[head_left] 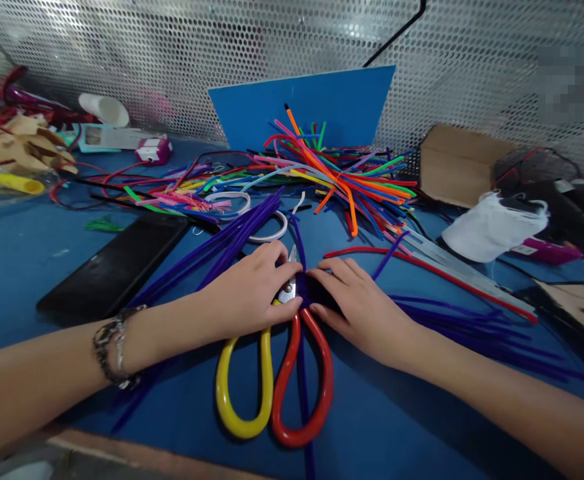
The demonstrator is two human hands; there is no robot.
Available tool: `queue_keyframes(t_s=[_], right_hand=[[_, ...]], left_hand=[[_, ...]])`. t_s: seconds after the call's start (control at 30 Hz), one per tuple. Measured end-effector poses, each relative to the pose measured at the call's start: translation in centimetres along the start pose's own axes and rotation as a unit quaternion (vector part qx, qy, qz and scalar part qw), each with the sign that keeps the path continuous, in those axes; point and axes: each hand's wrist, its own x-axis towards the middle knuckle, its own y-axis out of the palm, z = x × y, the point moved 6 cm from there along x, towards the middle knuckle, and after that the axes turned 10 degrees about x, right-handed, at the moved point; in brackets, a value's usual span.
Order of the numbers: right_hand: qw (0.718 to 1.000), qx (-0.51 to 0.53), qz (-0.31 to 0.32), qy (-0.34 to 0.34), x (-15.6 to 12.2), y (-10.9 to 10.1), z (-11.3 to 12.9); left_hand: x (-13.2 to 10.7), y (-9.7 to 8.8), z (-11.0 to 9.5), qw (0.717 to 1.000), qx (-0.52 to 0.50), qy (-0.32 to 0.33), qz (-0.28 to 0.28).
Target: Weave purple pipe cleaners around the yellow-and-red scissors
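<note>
My left hand (249, 290) and my right hand (359, 303) meet at the middle of the blue table (32, 260), fingertips pinched together on a bundle of dark purple pipe cleaners (232, 243). The bundle fans out to the upper left and to the right of my hands. Under my hands lie scissors (277, 380) with one yellow and one red loop handle, their metal blades poking up between my fingers. My left wrist wears a beaded bracelet (115, 347).
A heap of coloured pipe cleaners (342, 177) lies behind, before a blue card (312, 103) leaning on a perforated metal wall. A black phone (115, 267) lies left, a white cloth (492, 227) and cardboard box (459, 163) right, a red pipe cleaner (422, 267) beside my right hand.
</note>
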Motion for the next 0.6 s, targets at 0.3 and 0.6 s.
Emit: queue_keyframes(t_s=[0.3, 0.6], right_hand=[[1.000, 0.027, -0.009, -0.010, -0.1, 0.0, -0.1], [0.997, 0.053, -0.060, 0.020, -2.9, -3.0, -2.0]], left_hand=[[0.1, -0.2, -0.2, 0.998, 0.065, -0.005, 0.008], [0.1, -0.5, -0.4, 0.995, 0.086, 0.035, -0.021]])
